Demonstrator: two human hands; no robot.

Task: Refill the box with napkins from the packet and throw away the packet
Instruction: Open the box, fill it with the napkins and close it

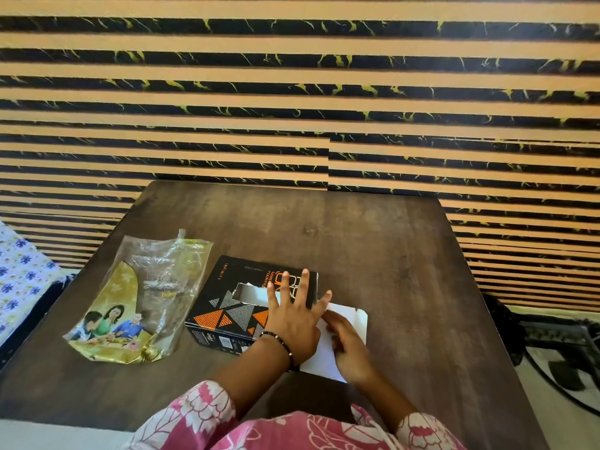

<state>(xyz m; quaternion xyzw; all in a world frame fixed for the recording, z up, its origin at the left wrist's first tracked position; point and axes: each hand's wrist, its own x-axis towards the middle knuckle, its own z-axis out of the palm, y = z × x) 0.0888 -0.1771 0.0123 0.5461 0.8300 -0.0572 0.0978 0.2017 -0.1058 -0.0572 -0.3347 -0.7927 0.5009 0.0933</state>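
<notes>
A black napkin box (227, 306) with orange and grey triangles lies flat on the table, a little white showing through its torn top opening. My left hand (293, 316), with a beaded bracelet at the wrist, presses flat on the box's right half, fingers spread. The box's white end flap (352, 315) sticks out to the right, lying open on the table. My right hand (347, 347) rests on this flap with its fingers curled at the flap's inner edge, partly under my left hand. The clear and gold plastic packet (139, 297) lies crumpled and flat to the left of the box.
The dark wooden table (373, 241) stands against a striped orange and black wall. A flowered cloth (19, 277) lies off the table's left edge. Dark cables and a fan base (558, 352) sit on the floor at the right.
</notes>
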